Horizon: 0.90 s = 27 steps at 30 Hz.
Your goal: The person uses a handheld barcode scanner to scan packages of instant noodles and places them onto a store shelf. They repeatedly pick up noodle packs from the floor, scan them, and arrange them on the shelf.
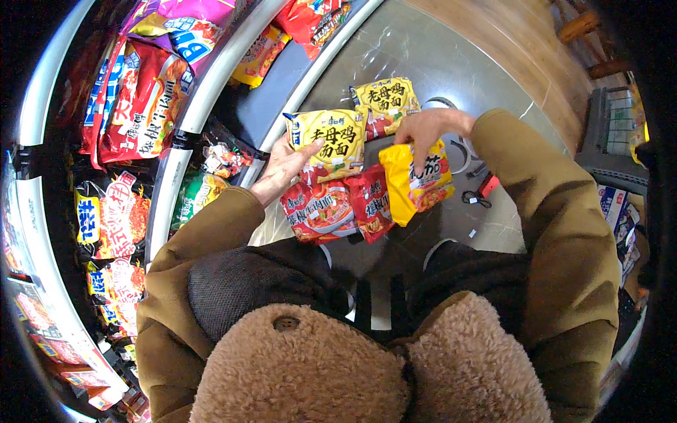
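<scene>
My left hand (284, 165) grips the left edge of a pale-yellow instant noodle packet (334, 145), its thumb lying on the front. Beneath and nearer me are two red instant noodle packets, one with a noodle bowl picture (323, 209) and a narrower one (368, 196). My right hand (429, 128) reaches down from above onto a bright-yellow noodle packet (406, 182), fingers closed over its upper part. That packet is tilted, beside the narrower red one. A second pale-yellow packet (385, 98) lies farther off, just behind the first.
Shelves with white front rails (203, 100) curve along the left, holding large red noodle bags (140, 106) and black-and-pink packets (119, 217). On the stone-look floor (455, 69) are a white ring (460, 156) and a red object (487, 185) near a black cord (475, 199). A dark crate (608, 127) stands right.
</scene>
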{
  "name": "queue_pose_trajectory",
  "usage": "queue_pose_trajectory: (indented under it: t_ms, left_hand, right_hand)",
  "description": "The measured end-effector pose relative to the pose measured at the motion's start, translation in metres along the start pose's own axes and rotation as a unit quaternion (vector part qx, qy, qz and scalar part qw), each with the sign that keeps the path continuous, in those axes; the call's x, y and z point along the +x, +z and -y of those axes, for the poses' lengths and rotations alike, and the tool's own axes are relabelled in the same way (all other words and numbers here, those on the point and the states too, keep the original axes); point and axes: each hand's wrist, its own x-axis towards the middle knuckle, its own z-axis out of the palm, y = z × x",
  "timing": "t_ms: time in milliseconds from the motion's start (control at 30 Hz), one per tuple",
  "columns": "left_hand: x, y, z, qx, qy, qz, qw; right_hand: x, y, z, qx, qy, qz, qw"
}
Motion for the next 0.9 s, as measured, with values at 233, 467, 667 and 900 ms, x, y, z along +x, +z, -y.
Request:
queue_pose_trajectory:
  t_ms: [233,467,667,900]
  left_hand:
    - [0.023,0.023,0.016,-0.016,-0.096,0.115,0.989]
    - [0.018,0.010,-0.029,0.012,-0.002,0.109,0.994]
    - [0.002,0.022,-0.044,0.011,0.019,0.114,0.993]
    - [0.003,0.018,-0.039,-0.101,0.001,0.002,0.995]
  right_hand:
    - [-0.051,-0.054,0.035,0.309,-0.058,-0.094,0.945]
    - [-0.030,-0.065,0.058,0.137,-0.027,-0.229,0.963]
    - [-0.006,-0.069,0.067,0.115,-0.108,-0.348,0.924]
    - [-0.015,-0.066,0.045,0.363,-0.050,-0.321,0.873]
